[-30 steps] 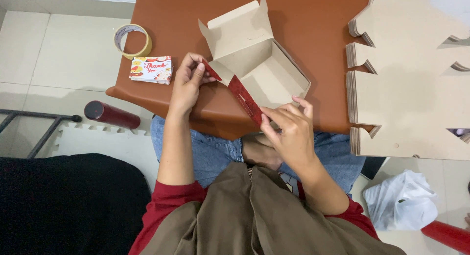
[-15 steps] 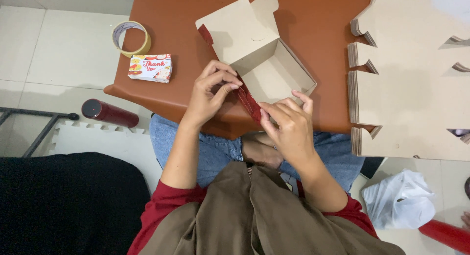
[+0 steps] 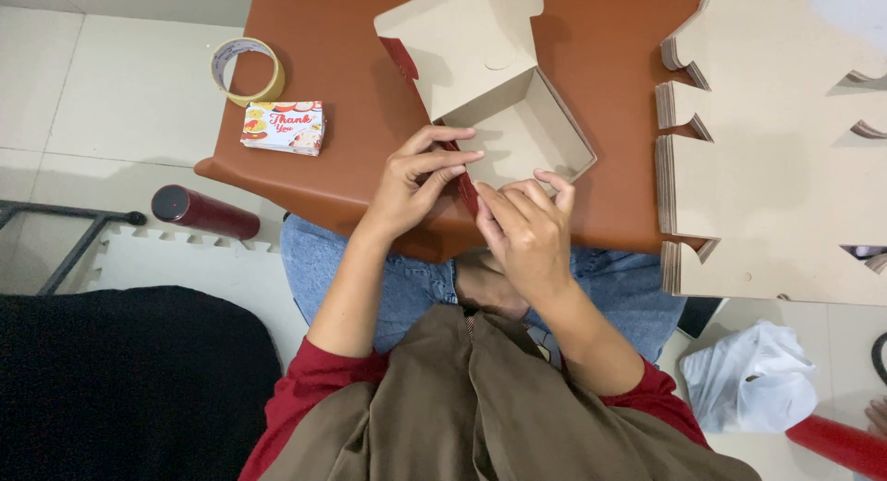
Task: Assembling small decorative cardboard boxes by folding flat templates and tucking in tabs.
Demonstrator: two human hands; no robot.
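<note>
The left hand [image 3: 411, 181] and the right hand [image 3: 527, 227] meet at the near wall of a cardboard box [image 3: 517, 134], fingers pinching its red-printed front flap between them at the near edge of the brown table [image 3: 323, 56]. Both hands are closed on that flap, the left from the left side, the right from the near side.

By the look of it the box is mostly formed: its far, left and right walls stand upright and the lid is tipped open toward the far side, while the near wall is not yet tucked and the lid not yet shut. The box holds nothing.

To the right lies a stack of flat box blanks [image 3: 767, 148]. To the left sit a small pile of printed cards [image 3: 282, 127] and a roll of tape [image 3: 247, 71].
</note>
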